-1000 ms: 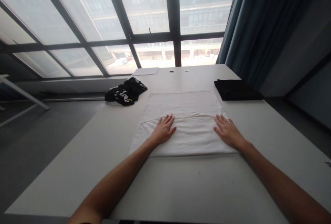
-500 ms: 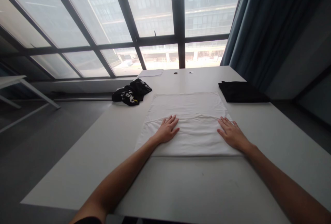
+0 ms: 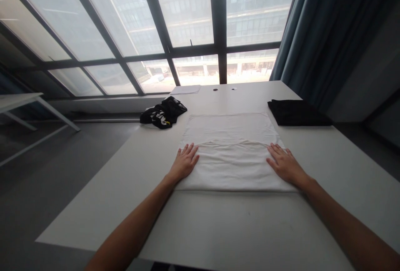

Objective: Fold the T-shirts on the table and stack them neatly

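A white cloth garment [image 3: 234, 166] lies folded on the white table [image 3: 237, 221] in front of me. Its near part is doubled over, with a wrinkled edge running across the middle and a single flatter layer behind. My left hand [image 3: 185, 162] rests flat on its left side, fingers stretched out. Over on the right side, my right hand [image 3: 286, 163] lies flat too, palm down with fingers a little apart. Neither hand grips the fabric. Which kind of garment it is, I cannot tell.
A crumpled black garment with white marks [image 3: 162, 113] lies at the table's left edge. Dark folded cloth [image 3: 300, 113] sits at the back right. White paper [image 3: 186, 89] lies at the far end, before tall windows. Another table [image 3: 18, 101] stands at left.
My left hand has slid left across the white garment to its left edge. The right hand stays at the right side. The view has shifted slightly.
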{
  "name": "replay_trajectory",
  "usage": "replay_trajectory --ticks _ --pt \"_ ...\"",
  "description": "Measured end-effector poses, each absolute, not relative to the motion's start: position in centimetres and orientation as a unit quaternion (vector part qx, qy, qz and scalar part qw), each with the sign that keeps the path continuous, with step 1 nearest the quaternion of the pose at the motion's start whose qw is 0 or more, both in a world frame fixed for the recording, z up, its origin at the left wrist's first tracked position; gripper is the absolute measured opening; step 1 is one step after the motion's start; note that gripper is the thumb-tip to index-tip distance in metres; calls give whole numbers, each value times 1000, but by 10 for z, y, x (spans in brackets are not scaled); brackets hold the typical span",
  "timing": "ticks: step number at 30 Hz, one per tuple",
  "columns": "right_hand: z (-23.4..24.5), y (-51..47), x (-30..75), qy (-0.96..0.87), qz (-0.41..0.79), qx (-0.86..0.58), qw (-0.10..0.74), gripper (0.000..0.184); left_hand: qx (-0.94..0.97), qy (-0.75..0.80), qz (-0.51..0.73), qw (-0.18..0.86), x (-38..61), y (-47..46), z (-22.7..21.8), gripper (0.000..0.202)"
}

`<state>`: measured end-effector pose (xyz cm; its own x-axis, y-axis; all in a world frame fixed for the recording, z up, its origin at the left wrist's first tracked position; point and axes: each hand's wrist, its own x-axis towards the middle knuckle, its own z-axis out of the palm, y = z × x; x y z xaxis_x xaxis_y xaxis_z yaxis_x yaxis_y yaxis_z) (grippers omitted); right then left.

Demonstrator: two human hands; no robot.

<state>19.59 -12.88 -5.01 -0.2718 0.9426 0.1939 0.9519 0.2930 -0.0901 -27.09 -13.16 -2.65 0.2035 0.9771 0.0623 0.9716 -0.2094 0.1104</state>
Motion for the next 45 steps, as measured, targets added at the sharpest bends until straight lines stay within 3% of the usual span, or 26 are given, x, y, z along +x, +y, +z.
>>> replay_trajectory --ticks 8,16,30,37,45 --pt "-39 -131 181 -797 -51 -571 189 55 776 629 50 26 -270 -129 -28 57" --pt "-54 -131 179 -812 2 -573 113 57 775 629 50 29 -272 -129 -29 57" --pt "-46 -133 177 -809 -3 -575 122 57 779 624 56 25 -271 -130 -27 57" --pt "-31 -140 165 -812 -61 -551 181 57 802 577 150 -39 -255 -142 -6 61" --pt "-39 -140 160 -828 2 -538 158 55 838 542 56 40 -244 -147 -18 57"
